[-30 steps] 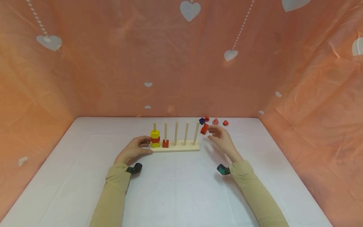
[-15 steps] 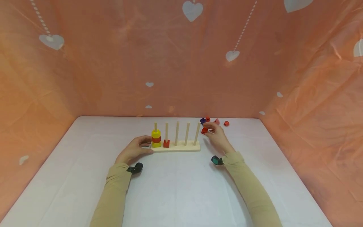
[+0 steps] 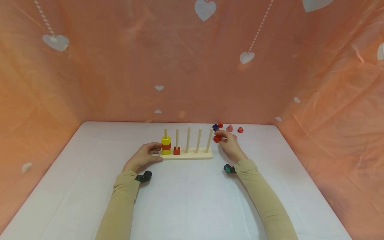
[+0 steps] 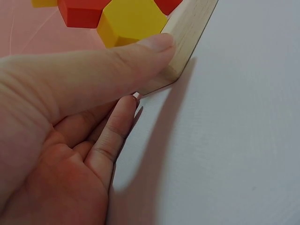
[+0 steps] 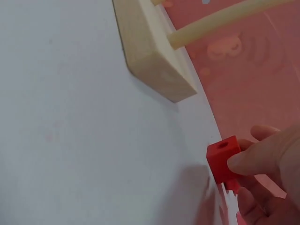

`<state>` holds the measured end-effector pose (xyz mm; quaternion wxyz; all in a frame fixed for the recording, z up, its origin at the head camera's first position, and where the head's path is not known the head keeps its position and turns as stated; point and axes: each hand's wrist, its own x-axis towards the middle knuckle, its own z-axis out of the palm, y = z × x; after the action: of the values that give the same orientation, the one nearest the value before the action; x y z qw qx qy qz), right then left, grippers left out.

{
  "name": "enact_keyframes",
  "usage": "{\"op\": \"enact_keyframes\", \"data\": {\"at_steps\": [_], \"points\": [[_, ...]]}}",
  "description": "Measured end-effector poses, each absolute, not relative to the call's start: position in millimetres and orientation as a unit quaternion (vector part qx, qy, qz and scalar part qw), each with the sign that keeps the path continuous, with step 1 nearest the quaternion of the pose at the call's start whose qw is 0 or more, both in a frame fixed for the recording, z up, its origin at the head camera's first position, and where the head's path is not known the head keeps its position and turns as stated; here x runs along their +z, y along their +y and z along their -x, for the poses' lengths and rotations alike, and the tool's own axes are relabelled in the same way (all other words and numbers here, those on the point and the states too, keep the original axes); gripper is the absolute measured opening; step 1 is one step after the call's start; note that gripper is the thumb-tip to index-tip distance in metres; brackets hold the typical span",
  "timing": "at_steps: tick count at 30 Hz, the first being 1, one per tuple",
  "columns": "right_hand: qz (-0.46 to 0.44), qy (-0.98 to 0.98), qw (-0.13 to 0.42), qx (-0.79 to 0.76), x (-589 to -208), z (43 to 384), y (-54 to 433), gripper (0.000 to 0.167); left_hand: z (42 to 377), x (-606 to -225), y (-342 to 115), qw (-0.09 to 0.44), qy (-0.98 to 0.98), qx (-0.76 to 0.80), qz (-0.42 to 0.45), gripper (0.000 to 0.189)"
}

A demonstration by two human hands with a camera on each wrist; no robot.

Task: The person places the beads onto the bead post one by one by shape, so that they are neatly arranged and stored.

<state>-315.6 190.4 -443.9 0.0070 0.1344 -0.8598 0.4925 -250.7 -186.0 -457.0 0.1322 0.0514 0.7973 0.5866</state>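
A wooden peg stand (image 3: 187, 156) with several upright pegs stands on the white table. Its leftmost peg carries a stack of yellow and red beads (image 3: 166, 146); one red cube bead (image 3: 176, 151) sits low on the peg beside it. My left hand (image 3: 144, 156) holds the stand's left end, the thumb (image 4: 157, 44) lying on its front corner beside a yellow hexagonal bead (image 4: 131, 21). Beyond the stand's right end, my right hand (image 3: 230, 146) pinches another red cube (image 5: 222, 157) between thumb and fingers. A hole shows in the cube's face.
Loose beads lie at the back right: a dark purple one (image 3: 215, 127), a red one (image 3: 220, 125), a pink one (image 3: 229, 128) and another red one (image 3: 240, 130). An orange cloth (image 3: 180, 66) with pale hearts hangs behind the table.
My right hand has moved left and its fingers have closed on the red cube beside the stand. The left hand keeps its place at the stand's left end.
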Motion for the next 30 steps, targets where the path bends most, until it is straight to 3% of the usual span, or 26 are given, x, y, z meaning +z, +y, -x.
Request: {"op": "enact_keyframes", "data": {"at_steps": [30], "points": [[-0.087, -0.887, -0.043, 0.451, -443.0, 309.1, 193.0, 0.041, 247.9, -456.9, -184.2, 0.129, 0.788, 0.599, -0.058, 0.063]]}}
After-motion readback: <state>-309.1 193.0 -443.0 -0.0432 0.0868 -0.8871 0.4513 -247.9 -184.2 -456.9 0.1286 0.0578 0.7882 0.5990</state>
